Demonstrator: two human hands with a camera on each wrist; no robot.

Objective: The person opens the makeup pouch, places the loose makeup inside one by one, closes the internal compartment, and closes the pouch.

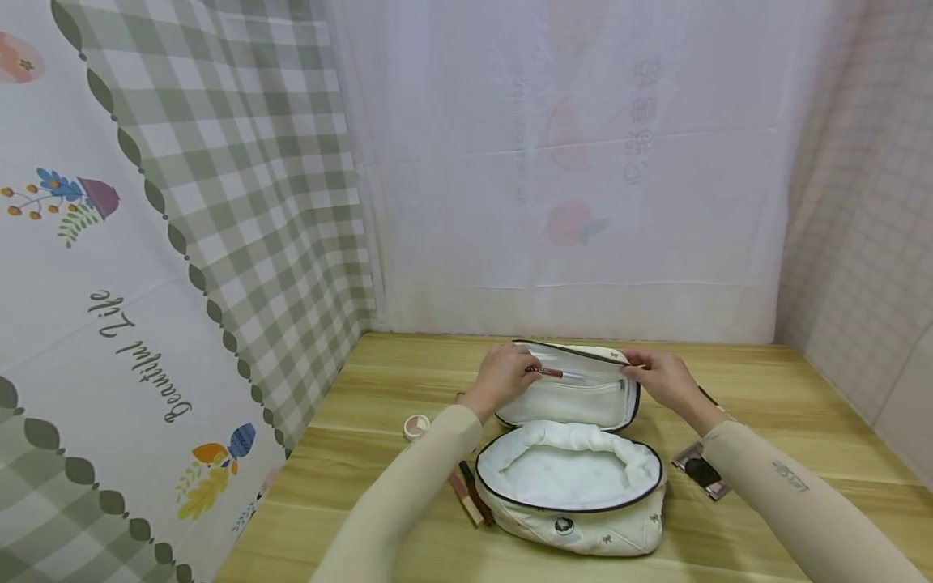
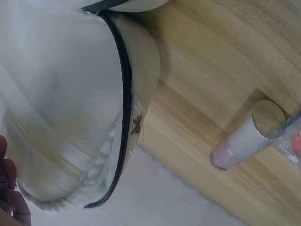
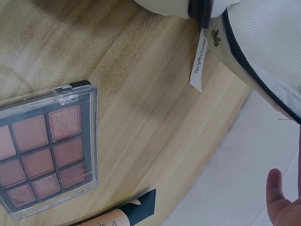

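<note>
A cream quilted cosmetic bag [image 1: 576, 530] stands unzipped on the table, its lid [image 1: 576, 405] raised at the back. My left hand [image 1: 504, 374] pinches a slim red lip-gloss-like tube [image 1: 552, 372] with a pale end, held in front of the lid's mesh lining. In the left wrist view only a few fingertips [image 2: 9, 172] show at the left edge. With the fingers of my right hand [image 1: 665, 379] I hold the lid's upper right edge. The right wrist view shows its thumb [image 3: 277, 197], the grip itself mostly out of frame.
Left of the bag lie a round compact [image 1: 416, 427] and slim tubes [image 1: 466, 498]. An eyeshadow palette [image 3: 47, 155] and a dark-capped tube [image 3: 136, 209] lie on the right. A gold-capped cylinder [image 2: 247, 136] is on the wood table [image 1: 408, 364]. Curtains hang behind.
</note>
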